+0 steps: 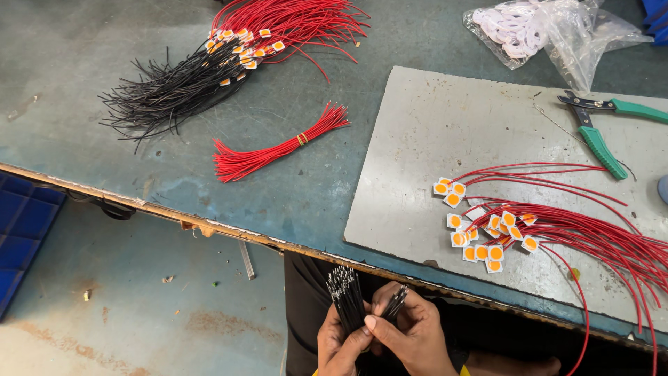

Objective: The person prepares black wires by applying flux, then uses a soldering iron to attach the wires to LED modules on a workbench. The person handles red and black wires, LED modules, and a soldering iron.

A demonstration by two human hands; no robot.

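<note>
Below the table edge, my left hand (337,342) grips a thick bundle of black wires (346,296) with bare metal tips pointing up. My right hand (412,331) pinches a smaller bunch of black wires (396,303) right beside it, thumb reaching across toward the left hand. On the grey board (424,139) lie small square yellow LED chips (487,233) with red wires (591,233) attached, fanning out to the right.
A tied bundle of red wires (278,147) lies mid-table. A pile of chips with red and black wires (209,69) sits at the far left. Green-handled cutters (598,129) and a plastic bag of white parts (536,28) lie at the right. A blue crate (21,237) stands on the floor.
</note>
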